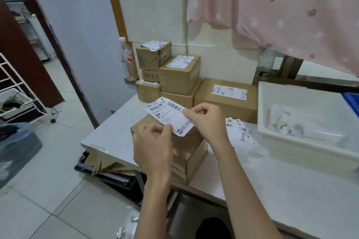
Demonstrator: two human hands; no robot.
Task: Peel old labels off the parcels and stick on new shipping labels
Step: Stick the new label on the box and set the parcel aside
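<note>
A white shipping label (pixel 167 115) with barcodes hangs in the air above a brown cardboard parcel (pixel 186 149) at the table's front edge. My left hand (pixel 153 147) pinches the label's lower left edge. My right hand (pixel 207 120) pinches its right edge with curled fingers. The parcel's top is bare where it shows. A loose heap of white labels (pixel 240 134) lies on the table just right of my right hand.
Several labelled cardboard parcels (pixel 226 99) are stacked at the back against the wall, with a plastic bottle (pixel 127 60) beside them. A white plastic tub (pixel 303 137) sits at the right. Flattened cardboard (pixel 101 163) lies under the table's left corner. A pink curtain (pixel 291 9) hangs above.
</note>
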